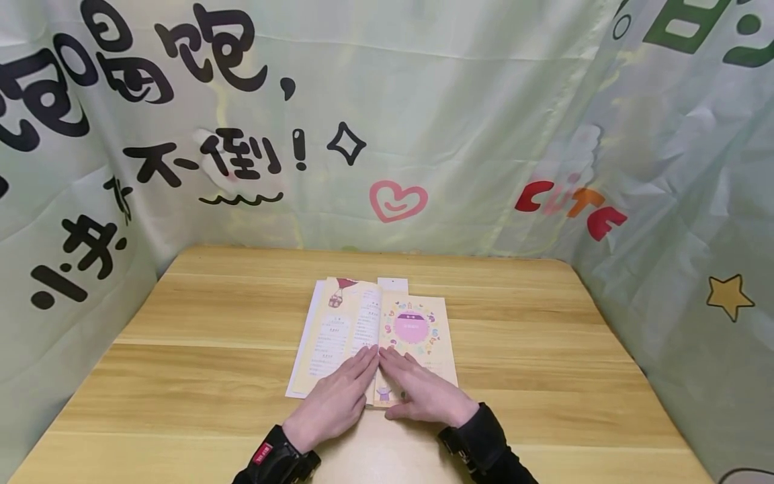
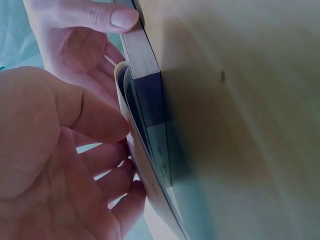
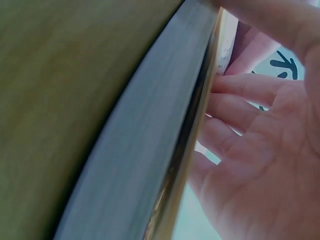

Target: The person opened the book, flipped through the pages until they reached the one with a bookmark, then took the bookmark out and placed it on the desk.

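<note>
An open book (image 1: 332, 343) lies on the table, its left page printed with text and a balloon drawing. On its right page (image 1: 446, 336) a pink circle sits inside a ring of small coloured figures. My left hand (image 1: 335, 402) rests on the lower left page with straight fingers reaching to the centre fold. From the other side, my right hand (image 1: 429, 395) lies flat over the lower right page, fingertips also at the fold. In the left wrist view, the right thumb (image 2: 125, 19) touches the lower edge of the thick page block (image 2: 142, 55). Both hands cover parts of the pages.
The wooden table (image 1: 532, 356) extends around the book. A pale tab (image 1: 393, 284) sticks out above the book's top edge. Printed cloth (image 1: 471, 134) hangs behind the table and along both sides. Dark sleeves and wrist straps (image 1: 484, 437) cover the forearms.
</note>
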### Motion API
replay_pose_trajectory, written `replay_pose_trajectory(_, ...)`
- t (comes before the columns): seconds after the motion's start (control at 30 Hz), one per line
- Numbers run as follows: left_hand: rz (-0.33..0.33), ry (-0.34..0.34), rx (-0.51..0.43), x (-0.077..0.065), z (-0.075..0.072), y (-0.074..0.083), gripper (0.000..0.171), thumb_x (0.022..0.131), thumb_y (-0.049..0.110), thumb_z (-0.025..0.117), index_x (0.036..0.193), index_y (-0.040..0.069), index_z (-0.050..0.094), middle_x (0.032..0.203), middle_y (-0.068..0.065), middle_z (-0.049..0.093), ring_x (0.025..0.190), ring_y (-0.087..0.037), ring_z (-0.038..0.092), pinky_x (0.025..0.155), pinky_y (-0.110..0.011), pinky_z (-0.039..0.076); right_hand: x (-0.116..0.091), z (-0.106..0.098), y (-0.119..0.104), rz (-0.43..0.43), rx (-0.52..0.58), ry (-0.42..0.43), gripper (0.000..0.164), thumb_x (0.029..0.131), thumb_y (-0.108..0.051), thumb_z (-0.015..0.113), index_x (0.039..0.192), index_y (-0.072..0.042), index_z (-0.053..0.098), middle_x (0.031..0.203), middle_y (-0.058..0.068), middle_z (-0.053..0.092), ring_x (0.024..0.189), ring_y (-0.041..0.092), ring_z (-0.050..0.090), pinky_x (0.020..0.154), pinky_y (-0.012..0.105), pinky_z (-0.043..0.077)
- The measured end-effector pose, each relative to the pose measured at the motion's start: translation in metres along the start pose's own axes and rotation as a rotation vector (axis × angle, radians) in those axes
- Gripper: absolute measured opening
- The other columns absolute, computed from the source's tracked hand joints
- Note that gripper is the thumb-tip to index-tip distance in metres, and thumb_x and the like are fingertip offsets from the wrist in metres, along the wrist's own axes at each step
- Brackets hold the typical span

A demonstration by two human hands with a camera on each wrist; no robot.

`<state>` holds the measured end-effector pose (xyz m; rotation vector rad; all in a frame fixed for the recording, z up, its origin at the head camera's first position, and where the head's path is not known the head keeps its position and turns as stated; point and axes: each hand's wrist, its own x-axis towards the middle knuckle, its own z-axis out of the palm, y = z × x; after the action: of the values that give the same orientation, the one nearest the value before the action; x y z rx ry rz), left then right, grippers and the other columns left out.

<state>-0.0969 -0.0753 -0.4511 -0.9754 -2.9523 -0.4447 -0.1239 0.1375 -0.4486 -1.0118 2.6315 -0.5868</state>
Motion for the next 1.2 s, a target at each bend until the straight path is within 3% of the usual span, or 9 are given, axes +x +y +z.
replay_pose_trajectory(0.33,-0.005,0.014,-0.015,0.002,0.000,0.003,0.052,0.102,0.020,0.052,0.150,-0.001,0.044,0.161,-0.014,0.040,0.149,-0.029,0.039,0.121,-0.044,0.039,-0.001,-0.007,-0.003,0.014,-0.004,0.003,0.085,0.083,-0.033,0.081,0.150,0.002,0.043,0.160,0.021,0.037,0.150,0.034,0.036,0.123,0.055,0.031)
replay_pose_trajectory(0.7,0.009,0.019,-0.036,-0.001,0.002,0.002,0.069,0.096,0.043,0.066,0.148,0.002,0.048,0.161,-0.015,0.039,0.149,-0.032,0.039,0.117,-0.048,0.044,-0.003,-0.009,-0.001,0.039,-0.006,-0.010,0.075,0.085,-0.038,0.078,0.146,-0.003,0.051,0.159,0.015,0.043,0.150,0.029,0.039,0.124,0.053,0.031)
replay_pose_trajectory(1.2,0.011,0.035,-0.023,0.000,0.006,0.001,0.067,0.092,0.042,0.069,0.145,0.006,0.053,0.161,-0.014,0.040,0.148,-0.033,0.041,0.115,-0.048,0.045,-0.007,-0.016,0.002,-0.005,-0.006,-0.020,0.057,0.088,-0.036,0.076,0.136,-0.008,0.063,0.153,0.013,0.051,0.146,0.034,0.044,0.120,0.056,0.036)
